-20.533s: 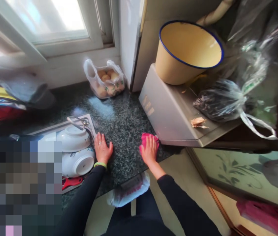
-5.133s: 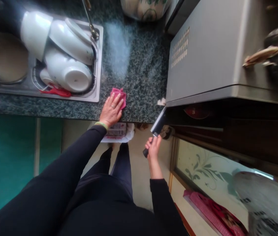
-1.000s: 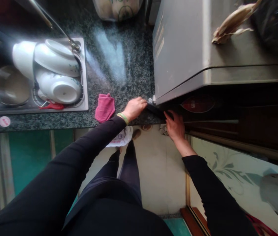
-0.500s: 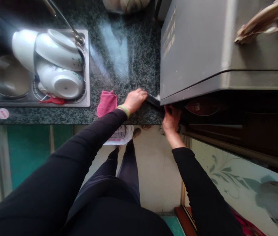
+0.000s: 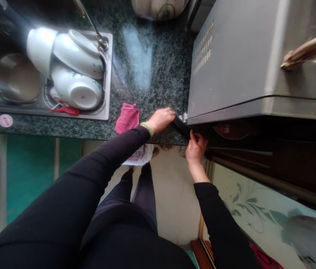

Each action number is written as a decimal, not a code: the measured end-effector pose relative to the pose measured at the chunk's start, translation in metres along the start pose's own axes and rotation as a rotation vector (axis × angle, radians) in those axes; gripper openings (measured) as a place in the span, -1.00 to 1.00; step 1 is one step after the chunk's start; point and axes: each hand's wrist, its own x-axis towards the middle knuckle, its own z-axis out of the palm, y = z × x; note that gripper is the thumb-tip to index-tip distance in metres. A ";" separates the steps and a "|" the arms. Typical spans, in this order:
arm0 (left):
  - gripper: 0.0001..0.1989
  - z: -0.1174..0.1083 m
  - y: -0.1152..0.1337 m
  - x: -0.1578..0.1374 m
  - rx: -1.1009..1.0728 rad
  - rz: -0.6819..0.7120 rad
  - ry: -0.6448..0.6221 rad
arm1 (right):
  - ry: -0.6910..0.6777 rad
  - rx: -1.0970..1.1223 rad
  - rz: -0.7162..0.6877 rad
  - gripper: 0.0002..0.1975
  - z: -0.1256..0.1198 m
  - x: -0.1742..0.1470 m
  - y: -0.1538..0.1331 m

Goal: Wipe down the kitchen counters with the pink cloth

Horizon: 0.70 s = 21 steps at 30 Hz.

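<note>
My left hand [image 5: 161, 119], a pale green band at its wrist, has its fingers closed on the left end of a long black strip [image 5: 181, 127]. At the strip's other end my right hand [image 5: 196, 148] is closed, thumb on top and the remaining fingers partly hidden. The strip slants over the dark speckled countertop [image 5: 158, 86] near its front edge, beside the corner of a large grey metal appliance [image 5: 230, 63]. Small whitish bits [image 5: 185, 117] lie between strip and appliance. Left of my left hand is a folded pink cloth [image 5: 128, 118].
White bowls [image 5: 82, 95] lie overturned in a wire rack in the steel sink [image 5: 106, 108], with a red-handled utensil [image 5: 65, 110] and a metal pot [image 5: 18, 78]. A clear container [image 5: 160, 9] stands at the back. A dried brown husk [image 5: 309, 50] rests on the appliance.
The view has shifted a little. Both hands have come slightly nearer me with the strip, my right hand now farther out from the appliance's corner. The strip's ridged side no longer shows plainly.
</note>
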 end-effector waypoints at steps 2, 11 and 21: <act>-0.67 -0.001 0.003 0.002 0.009 -0.003 -0.002 | 0.024 -0.025 -0.009 -0.47 0.000 0.000 0.003; -0.72 0.000 0.017 0.003 0.054 0.043 -0.002 | 0.067 -0.048 0.009 -0.45 -0.003 -0.012 0.011; -0.68 0.005 0.024 -0.004 0.043 0.067 0.000 | 0.006 -0.047 0.040 -0.44 -0.006 -0.021 0.012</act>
